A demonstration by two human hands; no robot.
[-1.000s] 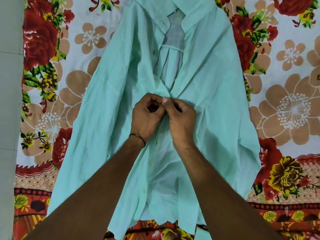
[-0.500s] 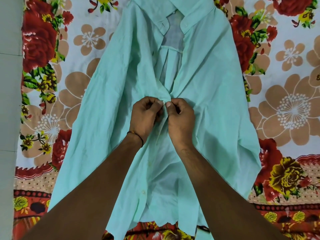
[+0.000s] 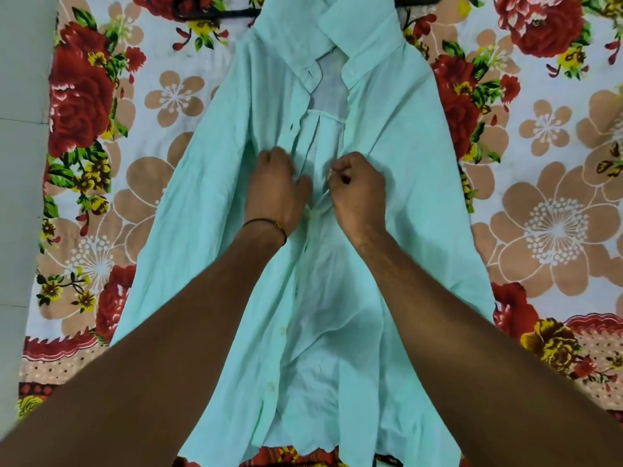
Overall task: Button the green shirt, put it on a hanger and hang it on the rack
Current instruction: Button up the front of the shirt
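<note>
The green shirt lies face up on a flowered bedsheet, collar at the top, its front open above and below my hands. My left hand rests knuckles-up on the left placket, fingers curled into the cloth. My right hand pinches the edge of the right placket at mid-chest. A gap of shirt lining shows between the two hands. A black hanger lies partly under the collar at the top edge. Small buttons run down the left front edge.
The flowered bedsheet covers the whole surface under the shirt. A plain grey strip runs along the left edge beyond the sheet. No rack is in view.
My hands, pressed together at one point on the placket, have separated and shifted slightly up the shirt. The view has tilted upward, bringing the black hanger into sight.
</note>
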